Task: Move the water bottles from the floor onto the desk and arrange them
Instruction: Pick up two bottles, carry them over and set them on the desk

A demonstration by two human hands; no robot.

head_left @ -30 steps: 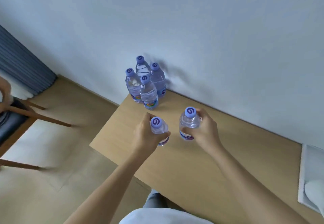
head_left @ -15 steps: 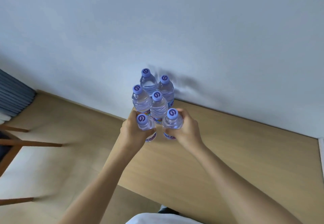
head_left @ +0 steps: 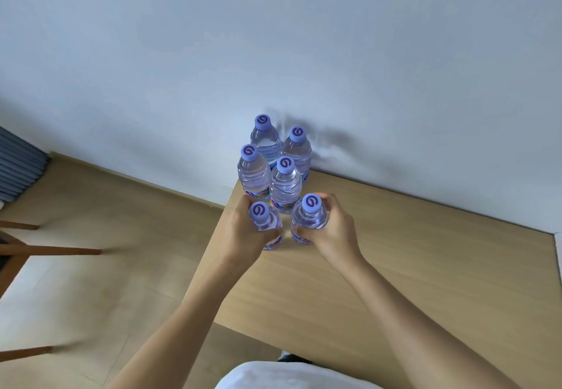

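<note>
Item — two bottles: our left hand (head_left: pixel 240 230) is gripping the left bottle (head_left: pixel 264 224), our right hand (head_left: pixel 331 230) the right bottle (head_left: pixel 308 218), having carried both from mid-counter (head_left: pixel 425 267) up against the four standing bottles (head_left: pixel 273 163) — placement nearing, release pending.

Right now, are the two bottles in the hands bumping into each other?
Apart. The head view shows a strip of bare desk between the left-hand bottle and the right-hand bottle, each gripped by its own hand.
</note>
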